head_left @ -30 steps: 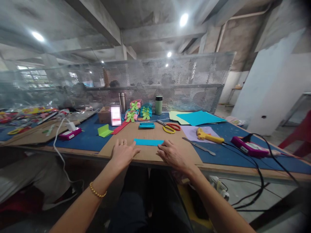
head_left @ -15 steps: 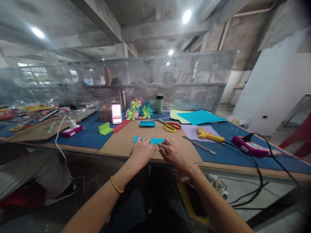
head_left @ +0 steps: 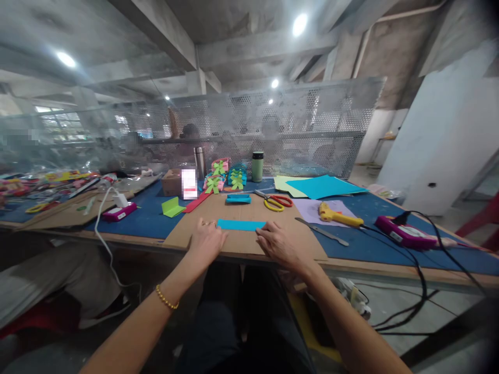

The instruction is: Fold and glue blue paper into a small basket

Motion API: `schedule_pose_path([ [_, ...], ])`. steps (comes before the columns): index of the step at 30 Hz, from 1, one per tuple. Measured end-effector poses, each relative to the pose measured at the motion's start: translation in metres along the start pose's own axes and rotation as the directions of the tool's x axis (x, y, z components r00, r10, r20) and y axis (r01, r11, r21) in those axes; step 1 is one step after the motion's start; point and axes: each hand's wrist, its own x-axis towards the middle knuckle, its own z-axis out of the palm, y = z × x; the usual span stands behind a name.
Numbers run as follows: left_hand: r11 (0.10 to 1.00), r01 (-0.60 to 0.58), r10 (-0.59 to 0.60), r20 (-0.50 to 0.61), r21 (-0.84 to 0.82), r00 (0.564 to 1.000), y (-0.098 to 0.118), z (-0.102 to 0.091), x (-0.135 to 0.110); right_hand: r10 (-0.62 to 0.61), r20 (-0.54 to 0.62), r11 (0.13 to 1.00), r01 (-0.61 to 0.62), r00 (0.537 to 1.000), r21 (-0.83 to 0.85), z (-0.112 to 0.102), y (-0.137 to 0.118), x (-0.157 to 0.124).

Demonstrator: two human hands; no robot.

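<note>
A flat blue paper strip [head_left: 239, 225] lies crosswise on a cardboard sheet [head_left: 237, 246] near the table's front edge. At its left end, my left hand [head_left: 206, 240] has its fingers curled and closed on the paper. My right hand [head_left: 277, 243] grips the other end, fingers bent and pressed together; the fingertips are partly hidden. Just beyond the strip sits a folded blue paper piece [head_left: 238, 199]. Scissors with red and yellow handles [head_left: 275, 201] lie behind my right hand, on the cardboard.
A yellow glue gun [head_left: 337, 215] rests on purple paper [head_left: 306, 208], with a metal blade tool [head_left: 322, 231] in front. Paper bow pieces [head_left: 237, 178], a green bottle [head_left: 257, 167] and blue sheets [head_left: 327, 187] stand or lie farther back. Purple power strips [head_left: 403, 232] trail cables.
My left hand has slid left along the blue paper strip to its left end, baring more of it. My right hand stays at the right end.
</note>
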Motion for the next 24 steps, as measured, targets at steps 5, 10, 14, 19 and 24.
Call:
schedule_pose_path([
  [5,0.963,-0.162,0.166,-0.001,-0.215,0.986,0.038,-0.004,0.015,0.023,0.011,1.0,-0.023,1.0,0.002,0.001,0.0,-0.001],
  [10,0.818,-0.201,0.275,0.059,-0.538,0.96,0.051,0.008,0.018,0.015,0.063,1.0,-0.014,0.998,-0.018,-0.002,-0.004,-0.001],
  [14,0.805,-0.183,0.285,0.097,-0.565,0.954,0.044,0.01,0.017,0.057,0.062,0.997,-0.054,0.996,-0.049,-0.008,-0.004,-0.008],
  [19,0.816,-0.162,0.267,0.114,-0.554,0.957,0.046,0.005,0.016,0.148,0.041,0.978,-0.14,0.988,-0.155,-0.027,0.009,-0.035],
  [24,0.815,-0.168,0.276,0.116,-0.555,0.954,0.048,0.007,0.016,0.265,-0.054,0.932,-0.27,0.963,-0.241,-0.035,0.011,-0.031],
])
